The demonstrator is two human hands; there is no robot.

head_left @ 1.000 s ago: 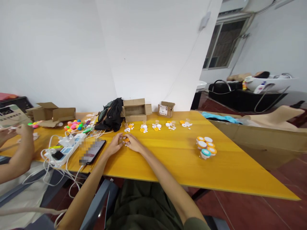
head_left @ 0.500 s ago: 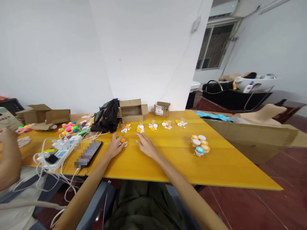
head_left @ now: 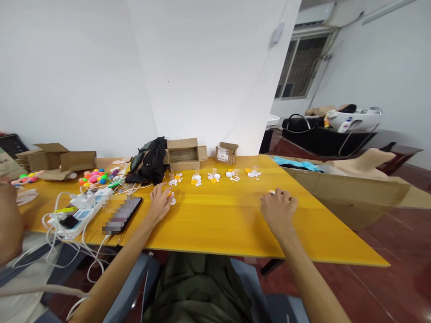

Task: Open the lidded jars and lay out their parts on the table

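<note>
Nearest, across the near edge of the yellow tabletop (head_left: 218, 226): two bare forearms reaching in from below.

Left of centre, lying palm-down on the wood: left hand (head_left: 159, 205), fingers spread and slack, closed on nothing. Right at its fingertips, a few small orange and white pieces (head_left: 171, 198); touching or just short of them, hard to tell.

Well apart, over to the right: right hand (head_left: 278, 209), knuckles up, fingers curled down over something hidden beneath. Whether gripping or merely cupping, impossible to tell. Peeping out just beyond the knuckles, a sliver of orange lid (head_left: 271, 192).

Left of the left hand, near the tabletop's edge: a dark phone (head_left: 121, 215) lying flat, then a white power strip (head_left: 82, 212) with a tangle of white cables trailing over the edge. At the far left, a co-worker's arm (head_left: 9, 222).

Farther back, in a line from centre to right: a row of little white and orange parts (head_left: 213, 176). Left of those, a heap of bright coloured balls (head_left: 93, 176).

Against the wall: a black bag (head_left: 151, 160), an open cardboard box (head_left: 183, 154) beside it, and a smaller box (head_left: 227, 153) to the right.
</note>
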